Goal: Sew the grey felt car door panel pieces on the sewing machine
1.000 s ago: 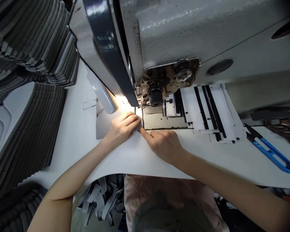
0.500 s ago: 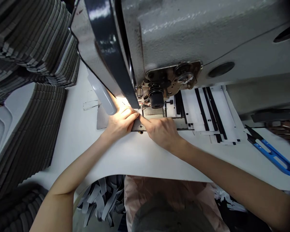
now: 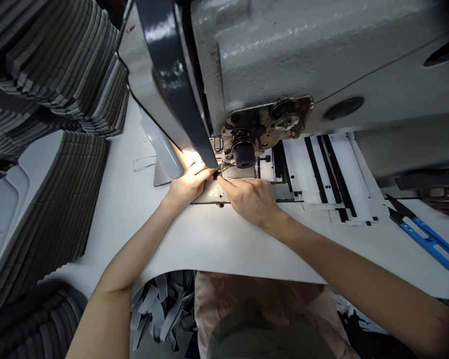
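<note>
Both hands work at the needle of a large grey sewing machine (image 3: 284, 55). My left hand (image 3: 189, 185) lies with its fingers together on a grey fabric piece (image 3: 160, 175), pressing it toward the presser foot (image 3: 221, 172). My right hand (image 3: 250, 198) rests on the metal needle plate (image 3: 209, 193), its fingers curled and the forefinger pointing at the foot beside the fabric edge. The machine's lamp (image 3: 164, 149) lights the spot brightly. Most of the fabric is hidden under the left hand.
Tall stacks of grey cut pieces (image 3: 56, 75) fill the left side of the white table (image 3: 224, 244). White sheets with black strips (image 3: 322, 169) lie right of the needle. Blue thread snips (image 3: 422, 234) lie at the far right. Grey offcuts (image 3: 164, 309) hang below the table edge.
Both hands have slid forward toward the needle, carrying the grey fabric under the machine head. Less of the fabric shows now, and the right hand covers the needle plate.
</note>
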Demonstrator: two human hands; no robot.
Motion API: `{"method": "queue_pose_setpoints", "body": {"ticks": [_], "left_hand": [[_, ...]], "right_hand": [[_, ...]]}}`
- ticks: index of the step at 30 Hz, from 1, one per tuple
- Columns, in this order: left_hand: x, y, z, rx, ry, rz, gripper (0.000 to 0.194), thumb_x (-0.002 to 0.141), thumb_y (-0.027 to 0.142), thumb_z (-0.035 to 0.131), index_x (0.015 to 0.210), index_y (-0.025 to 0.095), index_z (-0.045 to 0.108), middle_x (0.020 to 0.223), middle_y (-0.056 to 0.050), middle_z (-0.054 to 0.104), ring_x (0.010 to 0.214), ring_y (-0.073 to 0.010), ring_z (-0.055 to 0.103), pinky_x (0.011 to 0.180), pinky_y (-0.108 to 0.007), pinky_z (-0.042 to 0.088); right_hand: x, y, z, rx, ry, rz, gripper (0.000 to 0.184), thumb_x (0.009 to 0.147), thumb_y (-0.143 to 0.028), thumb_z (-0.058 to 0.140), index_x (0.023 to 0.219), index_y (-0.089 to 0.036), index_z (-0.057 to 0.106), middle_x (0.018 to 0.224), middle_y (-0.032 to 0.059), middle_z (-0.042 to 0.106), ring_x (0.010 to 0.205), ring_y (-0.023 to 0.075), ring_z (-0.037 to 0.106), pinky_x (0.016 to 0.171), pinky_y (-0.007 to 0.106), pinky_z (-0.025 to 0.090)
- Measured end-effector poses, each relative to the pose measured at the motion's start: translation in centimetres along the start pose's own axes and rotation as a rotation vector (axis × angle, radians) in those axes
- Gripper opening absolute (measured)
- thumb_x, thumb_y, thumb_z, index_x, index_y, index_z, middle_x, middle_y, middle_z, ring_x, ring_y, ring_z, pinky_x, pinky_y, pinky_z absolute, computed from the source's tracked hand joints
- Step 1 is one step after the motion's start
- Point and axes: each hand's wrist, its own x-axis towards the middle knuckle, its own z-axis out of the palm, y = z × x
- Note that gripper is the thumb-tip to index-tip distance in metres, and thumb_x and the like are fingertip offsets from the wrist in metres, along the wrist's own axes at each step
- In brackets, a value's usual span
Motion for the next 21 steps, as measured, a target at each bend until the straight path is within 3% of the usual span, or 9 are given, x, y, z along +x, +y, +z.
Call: {"method": "queue_pose_setpoints", "body": {"ticks": [8,21], "left_hand": [[0.25,0.24,0.27,-0.012,0.025,-0.035,0.031,0.100,0.014,0.044,0.094,0.019,0.074,0.091,-0.003,0.076,0.084,-0.0127,0.069,0.076,-0.024,0.054],[0.02,0.16,0.35,-0.052,0.006,-0.045,0.026,0.098,0.014,0.048,0.097,0.020,0.073,0.102,-0.005,0.077,0.095,-0.0153,0.071,0.085,-0.028,0.054]], "right_hand": [[-0.15,0.07,-0.23,0.014,-0.032,-0.002,0.048,0.092,-0.009,0.042,0.131,-0.023,0.066,0.073,0.0041,0.069,0.062,0.0151,0.056,0.056,0.030,0.019],[-0.74,0.04,0.04,0.024,0.000,-0.012,0.047,0.095,-0.012,0.039,0.135,-0.022,0.062,0.082,0.0055,0.071,0.070,0.0176,0.060,0.061,0.032,0.024]]}}
